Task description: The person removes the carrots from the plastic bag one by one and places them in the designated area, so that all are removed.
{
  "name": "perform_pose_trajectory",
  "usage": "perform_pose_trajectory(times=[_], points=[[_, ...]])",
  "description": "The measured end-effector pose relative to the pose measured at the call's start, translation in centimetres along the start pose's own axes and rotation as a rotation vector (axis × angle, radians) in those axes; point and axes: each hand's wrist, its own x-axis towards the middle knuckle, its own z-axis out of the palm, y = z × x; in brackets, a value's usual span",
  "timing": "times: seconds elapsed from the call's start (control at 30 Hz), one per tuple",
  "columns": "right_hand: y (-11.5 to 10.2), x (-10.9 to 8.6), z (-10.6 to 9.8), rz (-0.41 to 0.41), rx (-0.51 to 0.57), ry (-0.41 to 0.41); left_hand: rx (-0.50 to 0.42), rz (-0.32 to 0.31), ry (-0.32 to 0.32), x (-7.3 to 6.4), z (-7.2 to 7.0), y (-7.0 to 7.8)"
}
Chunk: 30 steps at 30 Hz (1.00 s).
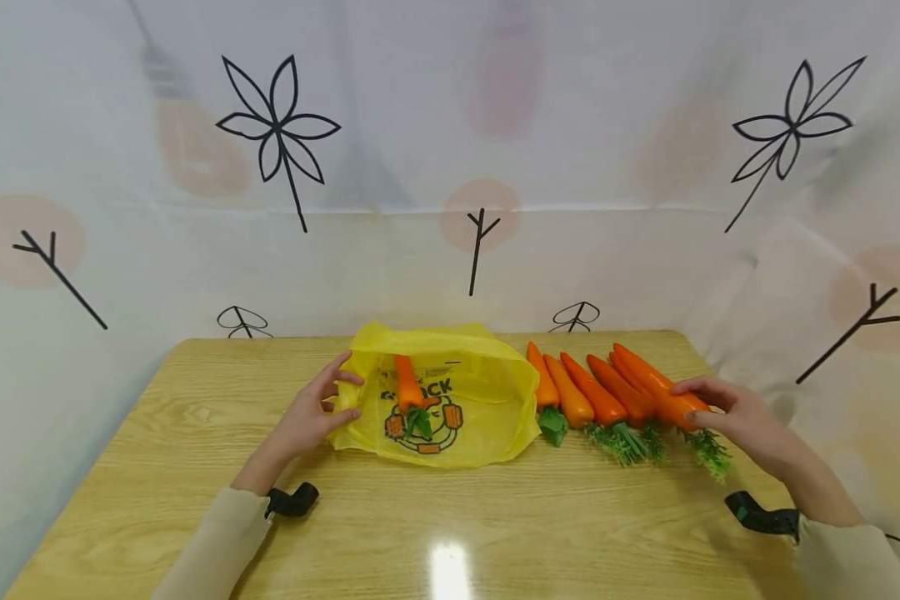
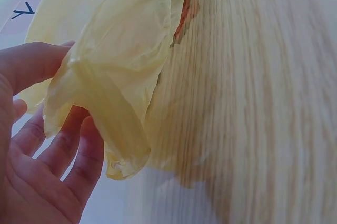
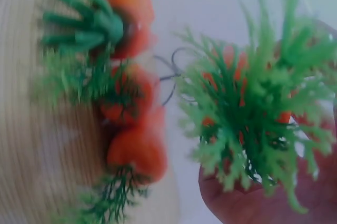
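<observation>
A yellow plastic bag [image 1: 487, 417] lies on its side with its mouth towards me. My left hand [image 1: 307, 417] grips the left edge of that mouth, and in the left wrist view the thumb and fingers [image 2: 87, 150] are curled about the thin film. One carrot [image 1: 407, 385] with a leafy top lies within the bag. At the right, my right hand [image 1: 753, 429] holds another carrot [image 1: 663, 392] near its leafy end, above the row. Its feathery green top [image 3: 247, 108] hides much of the fingers in the right wrist view.
Several more carrots [image 1: 570, 396] lie side by side right of the bag, tips away from me, green tops near. The wooden table [image 1: 420, 525] has its back edge against a white printed cloth [image 1: 390, 267], which also hangs at both sides.
</observation>
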Motion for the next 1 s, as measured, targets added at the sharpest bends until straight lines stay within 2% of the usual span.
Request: perform_pose_trajectory(times=[0.2,0.23,0.5,0.8,1.0], points=[[1.8,0.5,-0.9,0.08,-0.068,0.034,-0.002,0.009,0.001,-0.1,0.0,-0.2],[2.0,0.7,-1.0,0.095,-0.076,0.039,-0.003,0.013,0.003,0.0,0.0,-0.7],[3.6,1.3,-1.6,0.222,-0.147,0.046,0.0,-0.004,0.0,0.0,0.1,-0.4],[5.6,1.9,-1.4,0.253,-0.127,0.01,-0.017,-0.026,-0.004,0.1,0.1,-0.3],[6.8,1.9,-1.1,0.26,-0.093,0.0,-0.002,-0.017,-0.003,0.2,0.1,-0.4]])
